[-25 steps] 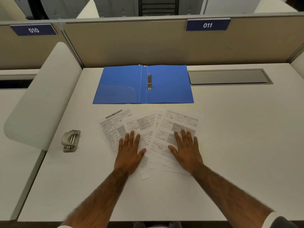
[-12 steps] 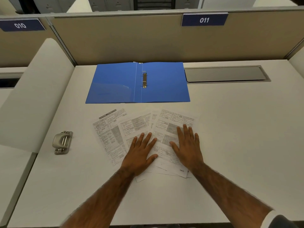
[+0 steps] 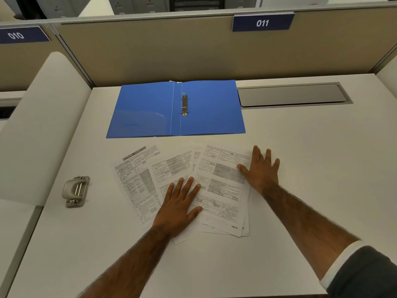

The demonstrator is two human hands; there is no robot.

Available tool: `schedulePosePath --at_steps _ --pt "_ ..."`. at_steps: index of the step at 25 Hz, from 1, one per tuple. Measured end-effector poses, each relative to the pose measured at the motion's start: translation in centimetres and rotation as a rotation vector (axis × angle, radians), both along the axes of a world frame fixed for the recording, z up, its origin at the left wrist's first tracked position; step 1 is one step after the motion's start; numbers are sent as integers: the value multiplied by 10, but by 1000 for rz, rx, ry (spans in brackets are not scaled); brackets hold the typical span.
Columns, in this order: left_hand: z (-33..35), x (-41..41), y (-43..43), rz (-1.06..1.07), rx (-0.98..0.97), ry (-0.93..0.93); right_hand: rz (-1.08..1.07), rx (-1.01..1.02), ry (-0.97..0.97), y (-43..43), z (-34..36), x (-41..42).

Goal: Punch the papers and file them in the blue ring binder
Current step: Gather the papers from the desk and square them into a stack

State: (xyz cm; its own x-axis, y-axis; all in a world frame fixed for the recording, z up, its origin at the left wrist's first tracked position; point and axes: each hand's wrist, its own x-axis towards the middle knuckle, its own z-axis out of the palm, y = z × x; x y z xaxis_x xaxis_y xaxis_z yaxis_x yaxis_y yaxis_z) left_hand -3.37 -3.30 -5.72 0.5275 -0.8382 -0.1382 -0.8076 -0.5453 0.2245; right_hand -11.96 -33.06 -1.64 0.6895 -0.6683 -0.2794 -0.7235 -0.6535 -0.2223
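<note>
Several printed papers [image 3: 219,190] lie fanned out on the white desk [image 3: 300,168], overlapping one another. My left hand [image 3: 179,206] rests flat on the middle sheets, fingers spread. My right hand [image 3: 261,168] lies flat at the right edge of the top sheet, thumb on the paper and fingers partly on the desk. Behind the papers the blue ring binder [image 3: 210,108] lies open and flat, its metal ring mechanism [image 3: 184,104] near the spine. A grey metal hole punch [image 3: 75,191] sits on the desk to the left, apart from both hands.
A beige partition [image 3: 171,50] with a "011" label [image 3: 262,23] stands along the back of the desk. A grey cable flap [image 3: 292,95] is set into the desk right of the binder. A white rounded side panel [image 3: 38,125] borders the desk on the left.
My right hand slid up and to the right, from the middle of the top sheet to its right edge. My left hand shifted right onto the central sheets.
</note>
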Motion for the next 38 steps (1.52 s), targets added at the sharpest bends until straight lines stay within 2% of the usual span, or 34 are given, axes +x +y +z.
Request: schedulePosePath --at_steps 6,8,10,12,14,19,25,31,35,38 --pt "1 -1 -1 1 13 2 3 10 -99 -1 -5 -3" --pt "2 -1 -1 1 20 -2 -2 37 -188 1 -3 -3" --pt "3 -1 -1 1 20 5 -114 249 -398 7 2 -3" --pt "4 -1 -1 0 23 11 -355 566 -653 19 11 -3" --pt "5 -2 -1 -3 35 6 -534 758 -794 30 14 -4" --pt "12 -1 -3 -7 36 20 -512 788 -740 41 15 -11" --pt "27 2 -16 21 -58 10 -427 828 -687 40 20 -20" --pt "14 -2 -21 -16 77 46 -250 676 -608 64 21 -14" --pt "12 -4 -21 -8 75 53 -286 872 -692 58 20 -9" --pt "12 -4 -21 -3 65 46 -150 709 -625 36 14 -2"
